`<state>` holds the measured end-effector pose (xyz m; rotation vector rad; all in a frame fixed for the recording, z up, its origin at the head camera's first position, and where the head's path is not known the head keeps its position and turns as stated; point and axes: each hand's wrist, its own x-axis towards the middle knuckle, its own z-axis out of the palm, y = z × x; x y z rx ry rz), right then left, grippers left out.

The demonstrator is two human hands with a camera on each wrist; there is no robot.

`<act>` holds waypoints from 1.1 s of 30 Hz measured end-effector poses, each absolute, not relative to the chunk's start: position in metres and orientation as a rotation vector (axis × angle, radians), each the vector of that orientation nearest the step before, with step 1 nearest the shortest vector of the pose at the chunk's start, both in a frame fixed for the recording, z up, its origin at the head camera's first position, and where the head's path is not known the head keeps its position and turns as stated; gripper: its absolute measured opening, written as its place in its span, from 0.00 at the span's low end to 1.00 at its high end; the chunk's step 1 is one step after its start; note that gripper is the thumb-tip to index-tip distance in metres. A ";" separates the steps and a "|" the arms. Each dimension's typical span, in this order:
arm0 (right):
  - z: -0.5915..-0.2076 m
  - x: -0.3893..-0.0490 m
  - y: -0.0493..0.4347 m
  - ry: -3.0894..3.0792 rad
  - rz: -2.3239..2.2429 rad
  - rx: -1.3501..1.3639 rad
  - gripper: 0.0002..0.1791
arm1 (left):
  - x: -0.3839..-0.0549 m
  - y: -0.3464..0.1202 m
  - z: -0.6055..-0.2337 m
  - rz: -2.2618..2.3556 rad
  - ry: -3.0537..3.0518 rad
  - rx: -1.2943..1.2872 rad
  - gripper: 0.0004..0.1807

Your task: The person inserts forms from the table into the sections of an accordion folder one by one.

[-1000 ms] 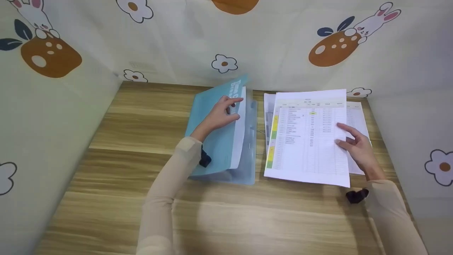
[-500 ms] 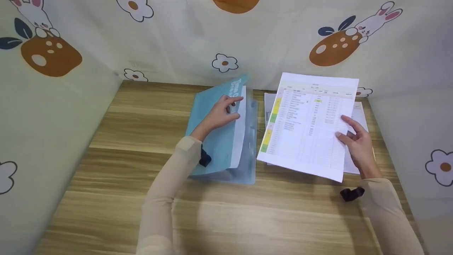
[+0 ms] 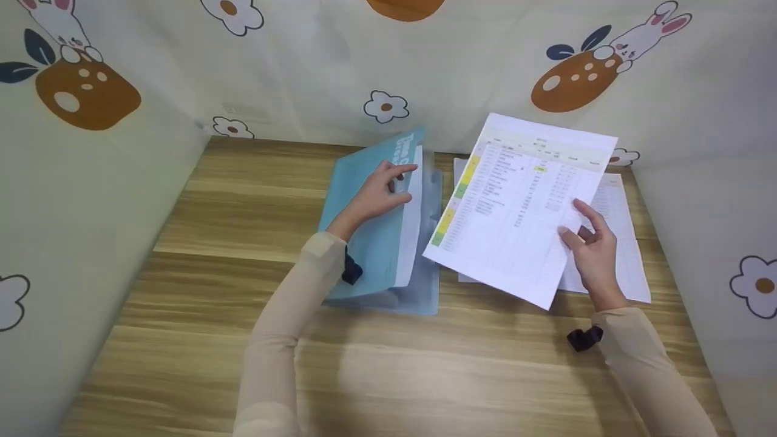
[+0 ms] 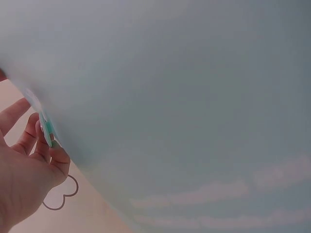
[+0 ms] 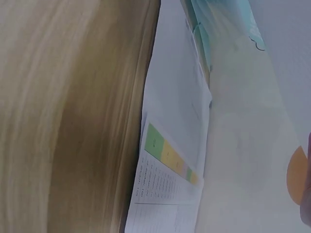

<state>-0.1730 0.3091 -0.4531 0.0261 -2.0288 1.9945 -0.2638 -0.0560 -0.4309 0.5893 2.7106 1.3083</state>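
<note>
My left hand [image 3: 377,197] grips the raised cover of a light blue folder [image 3: 358,243], pinching its free edge. White paper [image 3: 413,237] shows along the inside of that cover. The left wrist view is mostly filled by the cover [image 4: 184,107], with my fingers [image 4: 59,158] curled at its edge. My right hand [image 3: 598,252] pinches the right edge of a printed table sheet [image 3: 516,206] between thumb and fingers. This sheet is tilted, its lower left corner overlapping the folder's right edge in the head view. The right wrist view shows the sheets [image 5: 175,87] edge-on.
Other printed sheets [image 3: 622,255] lie on the wooden table [image 3: 243,364] beneath the held one. A light curtain [image 3: 303,73] with rabbit and flower prints stands along the back and both sides, right behind the folder and papers.
My right hand has lifted the top sheet, turned it clockwise and brought it left toward the folder. More of the sheets below shows at right. My left hand has stayed put.
</note>
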 end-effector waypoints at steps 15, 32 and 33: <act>-0.455 -0.157 0.278 -2.161 1.862 0.001 0.30 | -0.264 -0.055 -0.432 1.318 2.690 0.548 0.29; -0.457 -0.150 0.257 -2.202 1.912 0.071 0.29 | -0.263 -0.055 -0.430 1.302 2.702 0.515 0.29; -0.457 -0.150 0.255 -2.199 1.919 0.070 0.29 | -0.263 -0.055 -0.430 1.304 2.700 0.510 0.29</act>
